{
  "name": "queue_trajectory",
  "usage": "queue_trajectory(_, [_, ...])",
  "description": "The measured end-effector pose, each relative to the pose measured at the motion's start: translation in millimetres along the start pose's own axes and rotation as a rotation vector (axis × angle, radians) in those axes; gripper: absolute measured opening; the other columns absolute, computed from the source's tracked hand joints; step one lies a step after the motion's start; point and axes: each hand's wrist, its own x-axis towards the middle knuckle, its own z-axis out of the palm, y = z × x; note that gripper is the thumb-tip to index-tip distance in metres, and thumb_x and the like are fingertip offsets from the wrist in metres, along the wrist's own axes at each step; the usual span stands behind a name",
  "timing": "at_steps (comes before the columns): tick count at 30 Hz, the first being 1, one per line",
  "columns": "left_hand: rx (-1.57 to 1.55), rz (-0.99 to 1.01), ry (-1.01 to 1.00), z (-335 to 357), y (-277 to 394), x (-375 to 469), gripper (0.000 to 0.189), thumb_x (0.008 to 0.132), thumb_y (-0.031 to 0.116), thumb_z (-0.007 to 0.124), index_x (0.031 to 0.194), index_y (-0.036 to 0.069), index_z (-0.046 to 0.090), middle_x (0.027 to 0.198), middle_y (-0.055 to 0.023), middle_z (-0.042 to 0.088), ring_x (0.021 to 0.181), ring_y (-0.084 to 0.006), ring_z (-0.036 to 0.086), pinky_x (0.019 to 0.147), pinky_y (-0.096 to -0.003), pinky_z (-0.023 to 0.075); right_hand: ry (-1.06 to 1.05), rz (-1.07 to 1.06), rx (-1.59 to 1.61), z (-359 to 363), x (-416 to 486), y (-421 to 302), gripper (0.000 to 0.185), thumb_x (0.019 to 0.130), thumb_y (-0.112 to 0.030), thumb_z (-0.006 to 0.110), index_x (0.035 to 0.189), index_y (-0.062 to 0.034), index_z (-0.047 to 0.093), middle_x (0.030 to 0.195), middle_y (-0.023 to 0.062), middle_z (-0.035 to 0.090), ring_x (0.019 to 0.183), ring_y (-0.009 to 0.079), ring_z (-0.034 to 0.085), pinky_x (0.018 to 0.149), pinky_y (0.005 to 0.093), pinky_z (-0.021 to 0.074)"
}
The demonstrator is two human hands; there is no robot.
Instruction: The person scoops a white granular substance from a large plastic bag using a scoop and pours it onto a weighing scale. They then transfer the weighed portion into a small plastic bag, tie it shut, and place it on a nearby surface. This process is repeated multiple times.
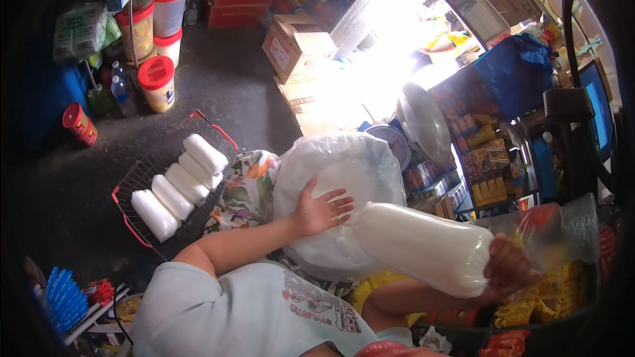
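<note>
My right hand [511, 265] grips the gathered neck of a long clear plastic bag [421, 248] packed with white contents. The filled bag lies nearly sideways in the air, its rounded end towards my left hand [325, 208]. That hand is empty, palm up and fingers spread; whether its fingertips touch the bag I cannot tell. Beneath both is a large plastic sack [342, 158] with white contents, against my floral-clothed lap [248, 188]. To the left, a wire basket with red handles [133, 225] holds several similar filled bags [171, 191].
Beyond the sack stand a dial scale [392, 141] and a tilted metal pan [424, 124]. Cardboard boxes [297, 49] are stacked ahead. Red-lidded tubs [157, 84] and water bottles [120, 91] stand at far left. Yellow packets [531, 302] fill a bin at my right.
</note>
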Motion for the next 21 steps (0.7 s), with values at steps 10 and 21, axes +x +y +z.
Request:
queue_trajectory(10, [0.376, -0.12, 0.123, -3.7, -15.1, -35.5, 0.05, 0.099, 0.042, 0.041, 0.131, 0.005, 0.05, 0.129, -0.0096, 0.055, 0.118, -0.0235, 0.052, 0.103, -0.0384, 0.0384, 0.35, 0.243, -0.523, -2.2, -81.4, 93.2, 0.045, 0.102, -0.03, 0.037, 0.061, -0.011, 0.035, 0.052, -0.0007, 0.032, 0.047, 0.0113, 0.03, 0.045, 0.0269, 0.025])
queue_trajectory(21, [1.454, 0.406, -0.296, 34.1, 5.3, -51.1, 0.021, 0.085, 0.008, 0.066, 0.106, 0.006, 0.069, 0.112, -0.0087, 0.06, 0.102, -0.0173, 0.056, 0.088, -0.0286, 0.0432, 0.378, 0.407, -1.096, -9.5, -150.3, 130.7, 0.08, 0.086, -0.057, 0.057, 0.134, 0.0032, 0.039, 0.122, 0.013, 0.05, 0.121, 0.0235, 0.04, 0.104, 0.0375, 0.0252])
